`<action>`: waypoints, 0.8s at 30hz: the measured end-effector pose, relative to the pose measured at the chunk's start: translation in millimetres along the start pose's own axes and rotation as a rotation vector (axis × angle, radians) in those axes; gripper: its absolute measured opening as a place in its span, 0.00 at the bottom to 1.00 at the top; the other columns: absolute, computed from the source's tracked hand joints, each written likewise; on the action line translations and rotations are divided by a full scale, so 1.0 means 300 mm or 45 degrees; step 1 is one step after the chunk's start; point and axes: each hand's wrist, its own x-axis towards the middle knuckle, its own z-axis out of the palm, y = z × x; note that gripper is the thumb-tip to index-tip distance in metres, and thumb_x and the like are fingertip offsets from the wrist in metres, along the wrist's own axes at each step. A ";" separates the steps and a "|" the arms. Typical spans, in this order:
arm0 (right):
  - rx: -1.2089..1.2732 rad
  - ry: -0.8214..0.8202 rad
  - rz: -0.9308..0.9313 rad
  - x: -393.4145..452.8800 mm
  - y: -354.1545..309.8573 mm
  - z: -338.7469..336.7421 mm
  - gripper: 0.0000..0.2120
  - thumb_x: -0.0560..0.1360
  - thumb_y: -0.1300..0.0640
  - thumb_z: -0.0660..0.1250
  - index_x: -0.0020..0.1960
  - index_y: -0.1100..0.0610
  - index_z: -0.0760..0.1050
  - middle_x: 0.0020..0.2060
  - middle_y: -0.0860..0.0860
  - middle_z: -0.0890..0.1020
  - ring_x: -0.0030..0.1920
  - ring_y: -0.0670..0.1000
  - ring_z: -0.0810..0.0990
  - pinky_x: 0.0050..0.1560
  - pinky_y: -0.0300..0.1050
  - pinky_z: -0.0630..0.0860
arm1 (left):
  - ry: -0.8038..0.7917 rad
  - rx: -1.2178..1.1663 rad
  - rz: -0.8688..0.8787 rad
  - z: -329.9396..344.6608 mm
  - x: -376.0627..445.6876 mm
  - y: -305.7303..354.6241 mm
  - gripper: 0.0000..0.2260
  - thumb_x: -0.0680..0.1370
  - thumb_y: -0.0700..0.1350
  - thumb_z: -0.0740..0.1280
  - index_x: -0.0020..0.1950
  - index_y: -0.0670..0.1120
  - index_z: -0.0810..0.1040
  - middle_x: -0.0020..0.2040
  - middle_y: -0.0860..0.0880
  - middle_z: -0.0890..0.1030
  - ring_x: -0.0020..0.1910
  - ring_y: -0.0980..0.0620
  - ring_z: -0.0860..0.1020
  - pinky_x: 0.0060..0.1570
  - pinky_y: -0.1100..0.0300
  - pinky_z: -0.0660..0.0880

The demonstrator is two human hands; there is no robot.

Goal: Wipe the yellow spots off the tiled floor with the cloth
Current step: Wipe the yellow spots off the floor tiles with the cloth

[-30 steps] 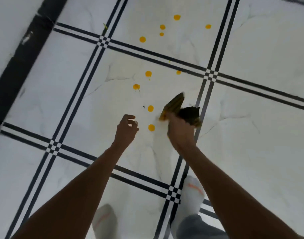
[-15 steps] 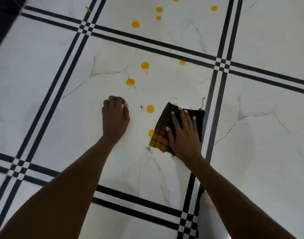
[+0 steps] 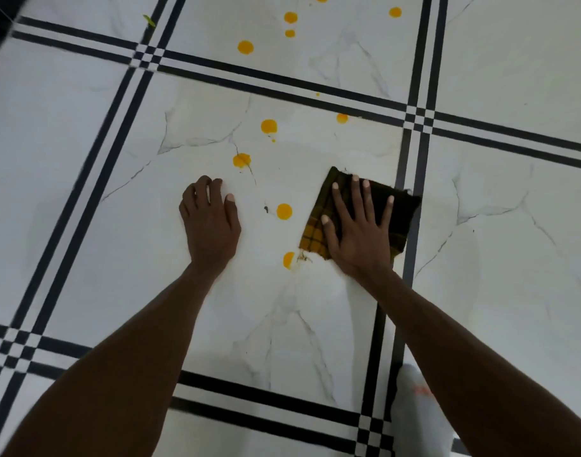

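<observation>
Checked cloth (image 3: 315,232) flat beside yellow spots (image 3: 284,211)

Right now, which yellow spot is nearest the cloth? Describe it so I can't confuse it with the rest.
Find the right hand pressing the dark plaid cloth flat on the floor. At the cloth's near-left corner lies a yellow spot. Unlike the round spot just beyond it, this one is half-smeared and touches the frayed corner.
</observation>
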 end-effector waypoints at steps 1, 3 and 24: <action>-0.010 0.018 0.006 0.043 -0.009 0.005 0.32 0.85 0.36 0.45 0.86 0.47 0.50 0.86 0.54 0.49 0.86 0.57 0.45 0.80 0.74 0.45 | 0.005 -0.006 0.006 0.003 0.001 -0.006 0.17 0.85 0.48 0.56 0.69 0.41 0.73 0.70 0.40 0.75 0.67 0.37 0.73 0.64 0.44 0.70; 0.018 0.059 0.070 0.143 -0.047 0.003 0.32 0.85 0.36 0.45 0.85 0.46 0.52 0.86 0.55 0.51 0.86 0.58 0.47 0.79 0.76 0.45 | 0.022 -0.034 0.012 0.004 -0.004 -0.004 0.17 0.85 0.47 0.57 0.70 0.41 0.74 0.70 0.40 0.75 0.68 0.37 0.72 0.66 0.43 0.70; -0.051 -0.044 -0.296 -0.183 -0.079 -0.002 0.32 0.84 0.36 0.51 0.85 0.42 0.49 0.86 0.48 0.47 0.86 0.54 0.43 0.76 0.80 0.45 | -0.076 -0.062 0.107 -0.041 0.018 -0.182 0.24 0.87 0.52 0.53 0.83 0.52 0.62 0.84 0.47 0.60 0.84 0.41 0.55 0.82 0.39 0.51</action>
